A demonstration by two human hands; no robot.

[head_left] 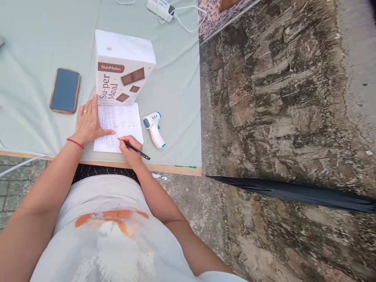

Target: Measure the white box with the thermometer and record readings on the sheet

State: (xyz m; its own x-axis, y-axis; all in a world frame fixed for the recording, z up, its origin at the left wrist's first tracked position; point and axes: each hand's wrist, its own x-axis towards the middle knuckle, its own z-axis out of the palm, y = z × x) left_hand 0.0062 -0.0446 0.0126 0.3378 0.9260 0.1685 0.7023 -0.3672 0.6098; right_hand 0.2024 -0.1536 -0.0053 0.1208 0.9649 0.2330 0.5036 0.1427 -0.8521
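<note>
A sheet of paper (pixel 126 117) with rows of small writing lies near the table's front edge. My right hand (pixel 131 150) rests on its lower right part, fingers closed round a black pen (pixel 137 150) whose tip is at the paper. Fingers apart, my left hand (pixel 91 120) lies flat across the sheet's left side, its thumb pointing right over the writing. Just beyond the fingertips stands a white box (pixel 126 74) marked "Su-per Meal", upright at the paper's far edge. To the right of the sheet is a white and blue infrared thermometer (pixel 154 130).
A phone (pixel 65 91) lies left of the box on the pale green tablecloth (pixel 176 86). At the back, a white bottle-like item (pixel 160 8) sits by a white cable (pixel 190 30). Right of the table is rough stone ground (pixel 279 98) with a dark folded umbrella-like object (pixel 299 194).
</note>
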